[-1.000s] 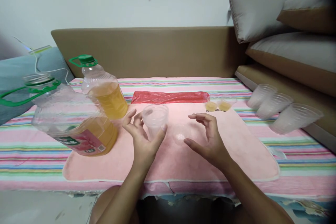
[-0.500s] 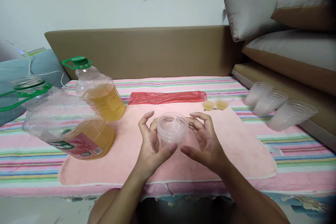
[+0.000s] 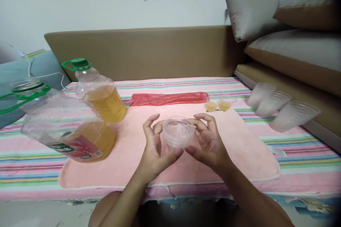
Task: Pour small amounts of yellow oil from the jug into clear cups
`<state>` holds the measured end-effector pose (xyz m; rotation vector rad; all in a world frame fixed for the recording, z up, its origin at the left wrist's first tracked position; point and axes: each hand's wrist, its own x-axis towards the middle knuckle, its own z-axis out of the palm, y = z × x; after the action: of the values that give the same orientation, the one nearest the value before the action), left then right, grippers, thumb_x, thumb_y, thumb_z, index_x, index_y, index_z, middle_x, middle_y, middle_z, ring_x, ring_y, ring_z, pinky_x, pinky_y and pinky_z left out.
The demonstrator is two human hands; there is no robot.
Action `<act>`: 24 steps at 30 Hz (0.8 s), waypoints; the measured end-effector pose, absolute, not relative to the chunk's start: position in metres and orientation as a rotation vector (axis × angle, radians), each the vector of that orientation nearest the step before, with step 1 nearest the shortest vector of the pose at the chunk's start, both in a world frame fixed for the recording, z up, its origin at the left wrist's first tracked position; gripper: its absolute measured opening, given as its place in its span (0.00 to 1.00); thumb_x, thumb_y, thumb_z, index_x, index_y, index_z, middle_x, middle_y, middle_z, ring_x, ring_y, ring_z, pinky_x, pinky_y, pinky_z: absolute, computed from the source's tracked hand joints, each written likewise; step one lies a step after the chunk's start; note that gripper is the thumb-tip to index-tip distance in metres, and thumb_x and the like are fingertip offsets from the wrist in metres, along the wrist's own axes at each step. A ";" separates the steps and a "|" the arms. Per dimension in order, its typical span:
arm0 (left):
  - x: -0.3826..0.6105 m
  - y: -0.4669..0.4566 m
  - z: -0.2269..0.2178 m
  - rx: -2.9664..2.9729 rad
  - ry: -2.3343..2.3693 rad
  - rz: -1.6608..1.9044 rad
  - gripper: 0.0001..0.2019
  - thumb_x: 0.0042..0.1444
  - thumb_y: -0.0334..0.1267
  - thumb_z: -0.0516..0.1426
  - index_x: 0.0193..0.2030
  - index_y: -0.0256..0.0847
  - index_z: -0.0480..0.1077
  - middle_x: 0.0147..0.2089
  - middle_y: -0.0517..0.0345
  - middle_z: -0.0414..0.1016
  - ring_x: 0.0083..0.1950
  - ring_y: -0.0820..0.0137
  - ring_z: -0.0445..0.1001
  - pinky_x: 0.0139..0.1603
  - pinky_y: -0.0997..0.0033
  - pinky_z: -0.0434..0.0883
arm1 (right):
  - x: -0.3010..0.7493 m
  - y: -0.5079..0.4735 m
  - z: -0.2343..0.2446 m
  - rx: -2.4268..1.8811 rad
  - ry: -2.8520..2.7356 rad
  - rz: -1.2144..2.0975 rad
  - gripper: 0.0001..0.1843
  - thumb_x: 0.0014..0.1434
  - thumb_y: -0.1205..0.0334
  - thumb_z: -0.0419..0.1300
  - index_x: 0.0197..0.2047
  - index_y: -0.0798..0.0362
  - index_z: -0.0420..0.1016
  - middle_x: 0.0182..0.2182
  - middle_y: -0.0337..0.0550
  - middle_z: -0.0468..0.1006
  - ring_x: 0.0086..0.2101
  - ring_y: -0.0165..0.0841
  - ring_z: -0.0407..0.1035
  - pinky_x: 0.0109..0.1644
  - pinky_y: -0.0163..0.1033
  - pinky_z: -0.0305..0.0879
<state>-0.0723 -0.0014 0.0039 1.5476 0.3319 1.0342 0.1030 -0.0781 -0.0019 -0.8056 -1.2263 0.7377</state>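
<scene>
Above the middle of the pink towel (image 3: 239, 149), a clear plastic cup (image 3: 178, 135) is held between both hands. It is gripped from the left by the left hand (image 3: 154, 149), with the thumb under its near side and the other fingers (image 3: 149, 122) curled around its far side. From the right it is met by the right hand (image 3: 210, 145), whose fingers are closed on the rim and whose thumb is set against the near edge, just beside the left thumb. The cup is tilted slightly, and a thin clear piece is seen across its mouth; whether this is a lid or a second cup cannot be told.

To the left, a large bottle (image 3: 66, 127) of yellow liquid is seen tilted, uncapped, with a green handle. Behind it a second bottle (image 3: 99, 94) stands upright with a green cap. A red plastic bag (image 3: 169, 98) is laid along the far edge of the towel, and two small cups of yellow liquid (image 3: 218, 105) are set just to its right. Three clear cups (image 3: 279, 108) are lying on their sides at the right edge of the striped cloth (image 3: 306, 156), well apart from the hands.
</scene>
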 end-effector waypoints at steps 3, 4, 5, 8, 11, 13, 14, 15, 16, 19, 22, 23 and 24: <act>-0.073 -0.001 0.003 1.569 0.338 1.038 0.45 0.63 0.51 0.72 0.73 0.58 0.46 0.68 0.42 0.70 0.74 0.46 0.70 0.76 0.23 0.58 | 0.102 -0.078 -0.002 -0.801 -1.221 0.728 0.39 0.67 0.48 0.78 0.66 0.40 0.57 0.61 0.51 0.73 0.62 0.47 0.70 0.71 0.61 0.64; -0.073 -0.001 0.002 1.570 0.328 1.039 0.44 0.63 0.51 0.72 0.73 0.59 0.46 0.69 0.43 0.69 0.74 0.46 0.69 0.76 0.23 0.58 | 0.102 -0.078 -0.001 -0.796 -1.221 0.722 0.39 0.67 0.48 0.78 0.66 0.40 0.57 0.61 0.51 0.73 0.62 0.47 0.70 0.70 0.61 0.64; -0.072 0.000 0.001 1.576 0.310 1.042 0.45 0.63 0.52 0.73 0.73 0.60 0.46 0.70 0.43 0.68 0.75 0.47 0.68 0.76 0.24 0.57 | 0.102 -0.078 0.000 -0.790 -1.222 0.718 0.38 0.67 0.47 0.78 0.66 0.40 0.57 0.61 0.51 0.73 0.62 0.48 0.71 0.70 0.61 0.65; -0.072 0.005 -0.004 1.635 0.271 1.101 0.44 0.62 0.57 0.72 0.74 0.64 0.48 0.75 0.46 0.64 0.78 0.48 0.61 0.77 0.29 0.53 | 0.108 -0.080 0.008 -0.794 -1.211 0.697 0.39 0.66 0.44 0.78 0.65 0.40 0.55 0.59 0.52 0.74 0.61 0.48 0.72 0.68 0.61 0.68; -0.073 0.009 -0.010 1.669 0.295 1.211 0.41 0.62 0.64 0.69 0.74 0.64 0.54 0.74 0.50 0.63 0.77 0.52 0.60 0.75 0.41 0.54 | 0.130 -0.083 0.018 -0.867 -1.075 0.584 0.43 0.60 0.45 0.80 0.63 0.40 0.54 0.59 0.52 0.74 0.60 0.48 0.72 0.63 0.55 0.72; -0.074 0.008 -0.010 1.641 0.293 1.258 0.36 0.63 0.66 0.67 0.72 0.63 0.60 0.69 0.52 0.65 0.73 0.54 0.63 0.71 0.49 0.58 | 0.154 -0.088 0.021 -0.911 -0.961 0.436 0.43 0.56 0.51 0.80 0.62 0.42 0.56 0.57 0.51 0.74 0.60 0.45 0.72 0.61 0.51 0.71; -0.076 0.006 -0.009 1.631 0.272 1.247 0.33 0.65 0.65 0.66 0.71 0.61 0.62 0.65 0.53 0.66 0.69 0.56 0.65 0.69 0.52 0.61 | 0.168 -0.090 0.021 -0.926 -0.917 0.345 0.42 0.54 0.55 0.80 0.61 0.43 0.57 0.56 0.50 0.75 0.59 0.44 0.72 0.61 0.49 0.70; -0.077 0.003 -0.006 1.634 0.243 1.201 0.30 0.67 0.65 0.65 0.69 0.60 0.65 0.61 0.53 0.68 0.65 0.57 0.68 0.67 0.55 0.63 | 0.183 -0.093 0.020 -0.953 -0.891 0.257 0.41 0.52 0.58 0.79 0.60 0.43 0.58 0.54 0.49 0.75 0.57 0.42 0.72 0.60 0.47 0.69; -0.078 -0.003 -0.002 1.652 0.209 1.119 0.26 0.69 0.63 0.63 0.66 0.57 0.67 0.57 0.54 0.70 0.61 0.58 0.70 0.65 0.56 0.65 | 0.199 -0.097 0.016 -0.987 -0.869 0.169 0.42 0.50 0.60 0.79 0.59 0.43 0.58 0.52 0.48 0.75 0.54 0.40 0.72 0.59 0.46 0.68; -0.077 -0.024 0.008 1.727 0.110 0.714 0.20 0.69 0.61 0.63 0.56 0.50 0.74 0.49 0.54 0.75 0.51 0.60 0.74 0.57 0.59 0.69 | 0.245 -0.110 -0.002 -1.183 -0.743 -0.022 0.45 0.43 0.58 0.79 0.57 0.43 0.57 0.50 0.47 0.74 0.54 0.42 0.72 0.61 0.50 0.66; -0.066 -0.047 -0.003 1.740 -0.021 0.420 0.22 0.64 0.61 0.68 0.49 0.45 0.77 0.45 0.55 0.80 0.45 0.63 0.77 0.49 0.64 0.71 | 0.287 -0.126 -0.026 -1.359 -0.557 -0.139 0.50 0.35 0.52 0.79 0.56 0.43 0.56 0.50 0.49 0.74 0.56 0.46 0.72 0.62 0.55 0.66; -0.060 -0.054 -0.013 1.770 -0.105 0.347 0.22 0.64 0.60 0.67 0.49 0.44 0.78 0.44 0.55 0.81 0.44 0.63 0.78 0.48 0.65 0.72 | 0.299 -0.132 -0.034 -1.411 -0.523 -0.180 0.51 0.33 0.50 0.79 0.55 0.43 0.56 0.51 0.51 0.74 0.55 0.47 0.72 0.62 0.56 0.66; -0.053 -0.061 -0.025 1.805 -0.211 0.307 0.21 0.67 0.61 0.65 0.48 0.43 0.78 0.42 0.55 0.81 0.43 0.64 0.79 0.49 0.65 0.72 | 0.310 -0.138 -0.040 -1.452 -0.494 -0.216 0.51 0.32 0.49 0.79 0.55 0.43 0.56 0.52 0.52 0.74 0.55 0.48 0.73 0.61 0.56 0.66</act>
<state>-0.0531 -0.0608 -0.0253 1.8047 -0.2107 0.3072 0.3099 -0.1376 -0.0404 -1.4521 -0.4937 -0.2162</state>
